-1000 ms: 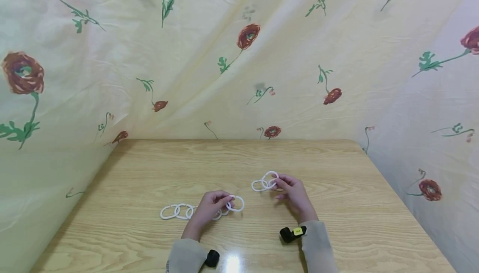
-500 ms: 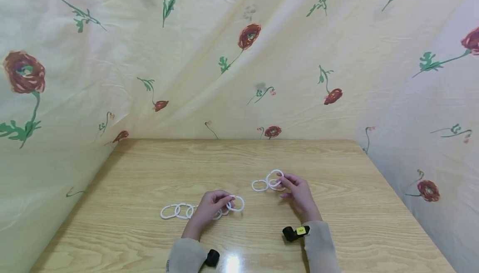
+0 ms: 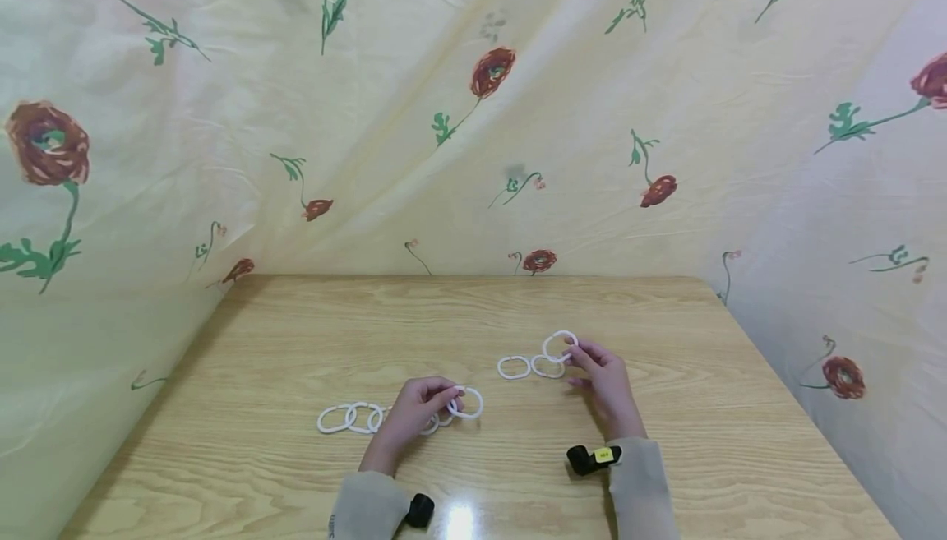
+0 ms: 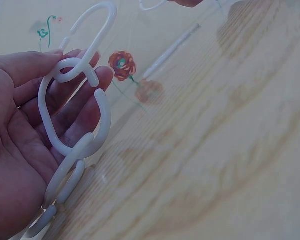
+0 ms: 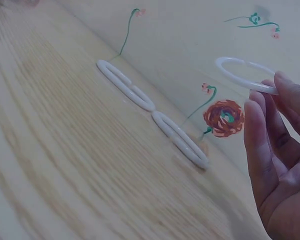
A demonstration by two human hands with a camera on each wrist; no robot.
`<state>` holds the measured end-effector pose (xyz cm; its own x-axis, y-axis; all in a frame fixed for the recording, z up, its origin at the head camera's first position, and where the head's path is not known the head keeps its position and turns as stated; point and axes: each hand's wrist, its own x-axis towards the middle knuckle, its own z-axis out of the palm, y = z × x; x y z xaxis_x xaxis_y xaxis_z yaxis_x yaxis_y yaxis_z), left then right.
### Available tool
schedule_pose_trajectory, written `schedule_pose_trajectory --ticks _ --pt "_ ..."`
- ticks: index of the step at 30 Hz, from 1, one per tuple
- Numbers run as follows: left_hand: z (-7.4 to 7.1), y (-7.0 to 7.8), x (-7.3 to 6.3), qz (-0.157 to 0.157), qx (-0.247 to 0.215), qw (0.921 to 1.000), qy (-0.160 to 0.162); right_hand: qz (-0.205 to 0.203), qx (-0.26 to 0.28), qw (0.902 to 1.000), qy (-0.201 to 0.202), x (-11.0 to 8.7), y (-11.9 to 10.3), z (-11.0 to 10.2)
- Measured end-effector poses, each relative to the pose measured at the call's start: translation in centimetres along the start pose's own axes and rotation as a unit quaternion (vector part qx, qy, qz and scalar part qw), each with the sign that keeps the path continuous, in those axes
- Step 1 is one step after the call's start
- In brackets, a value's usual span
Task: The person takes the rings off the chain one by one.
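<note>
My left hand (image 3: 418, 413) pinches the end link (image 3: 466, 403) of a chain of white plastic links (image 3: 349, 418) between thumb and fingers. In the left wrist view that end link (image 4: 92, 37) hooks through another link (image 4: 45, 107), which has a small gap in its side, and more links hang below. Part of the chain is hidden behind this hand. Farther right, my right hand (image 3: 602, 376) pinches a single white link (image 3: 560, 346) by its edge, raised above the table. Two loose white links (image 3: 514, 367) (image 3: 548, 366) lie flat just left of the right hand, end to end.
The wooden table (image 3: 296, 318) spreads under both hands. A cream cloth with printed red flowers (image 3: 414, 113) hangs behind it and along both sides. Black wrist cameras (image 3: 420, 510) sit at the sleeve cuffs.
My right hand has drawn its link to the right and slightly up, away from the two links on the table, which it overlapped earlier. The left hand has stayed in place.
</note>
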<state>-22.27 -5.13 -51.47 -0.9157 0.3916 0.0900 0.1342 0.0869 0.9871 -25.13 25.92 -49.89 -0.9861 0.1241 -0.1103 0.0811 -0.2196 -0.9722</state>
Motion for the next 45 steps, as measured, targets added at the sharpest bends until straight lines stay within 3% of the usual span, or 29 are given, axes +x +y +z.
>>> schedule_pose_trajectory --ticks 19,38,45 --pt "-0.1 0.0 0.0 -0.004 0.003 1.0000 0.002 0.001 -0.024 0.9991 0.035 -0.1 -0.6 -1.5" --pt "0.0 0.1 0.0 -0.010 -0.002 0.9999 0.005 0.023 -0.083 0.9951 0.049 0.0 -0.9 -2.6" --pt "0.0 0.2 -0.1 -0.004 0.000 1.0000 0.004 0.035 -0.131 0.9896 0.047 0.0 -1.0 -2.7"
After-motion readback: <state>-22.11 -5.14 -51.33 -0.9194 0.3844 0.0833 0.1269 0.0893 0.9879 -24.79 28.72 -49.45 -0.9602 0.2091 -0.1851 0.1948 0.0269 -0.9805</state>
